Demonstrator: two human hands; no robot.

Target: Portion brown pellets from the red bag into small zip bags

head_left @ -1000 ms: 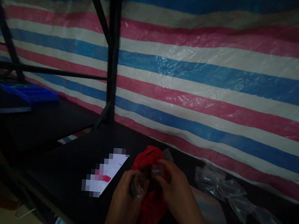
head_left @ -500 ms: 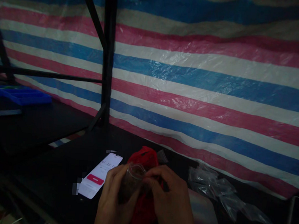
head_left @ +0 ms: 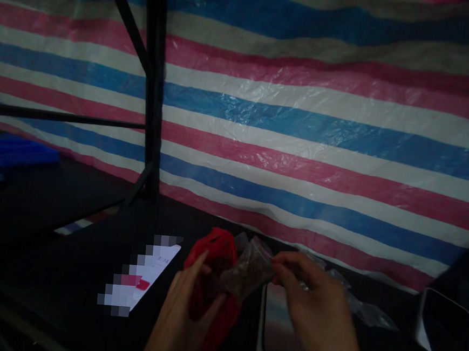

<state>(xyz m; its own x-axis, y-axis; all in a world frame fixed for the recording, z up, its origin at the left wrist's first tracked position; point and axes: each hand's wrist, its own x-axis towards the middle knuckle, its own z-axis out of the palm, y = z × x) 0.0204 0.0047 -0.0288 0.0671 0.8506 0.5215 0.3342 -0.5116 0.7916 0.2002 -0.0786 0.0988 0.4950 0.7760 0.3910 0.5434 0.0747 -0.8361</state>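
A small clear zip bag [head_left: 249, 268] with brownish contents hangs tilted from the pinched fingers of my right hand [head_left: 317, 304], which grip its upper right edge. My left hand [head_left: 185, 312] is just left of the bag, fingers and thumb apart, over a red plastic bag [head_left: 216, 244]. The red bag lies open on the black table [head_left: 76, 271], and dark brownish stuff shows inside it. Under my right hand is a flat object with a shiny grey surface [head_left: 283, 331], partly hidden by the hand.
A lit phone [head_left: 156, 272], partly pixelated, lies left of the red bag. Clear plastic bags [head_left: 370, 310] are spread behind and right of my right hand. A dark pale-rimmed object [head_left: 445, 332] is at far right. A blue tray [head_left: 19, 153] is far left, by a black post [head_left: 154, 93].
The zip bag has moved right and out of my left hand, now held by my right hand alone. My left hand has opened. The camera view has shifted slightly right.
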